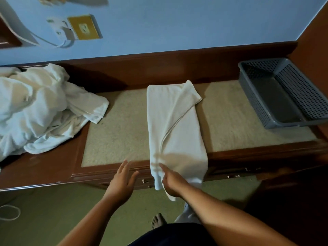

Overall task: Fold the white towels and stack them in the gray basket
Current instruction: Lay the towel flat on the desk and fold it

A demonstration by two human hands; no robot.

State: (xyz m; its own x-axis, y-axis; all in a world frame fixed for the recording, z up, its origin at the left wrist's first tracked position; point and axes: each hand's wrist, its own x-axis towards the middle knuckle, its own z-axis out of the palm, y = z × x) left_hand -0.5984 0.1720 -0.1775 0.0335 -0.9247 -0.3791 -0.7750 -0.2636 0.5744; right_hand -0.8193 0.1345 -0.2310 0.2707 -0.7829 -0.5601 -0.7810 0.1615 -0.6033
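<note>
A white towel (174, 125), folded lengthwise into a long strip, lies across the middle of the wooden counter (53, 167), its near end hanging over the front edge. My right hand (173, 181) holds that hanging end, fingers around the cloth at its lower left corner. My left hand (122, 180) hovers over the counter's front edge just left of the towel, fingers straight and spread, holding nothing. A heap of unfolded white towels (35, 107) sits at the left end. The gray perforated basket (252, 89) stands at the right end with nothing in it.
The counter has a beige inset top (120, 125) and drawers with metal handles (232, 176) under the front edge. A blue wall with a socket plate and white cable (83, 28) rises behind. My bare foot (158, 221) stands on green floor.
</note>
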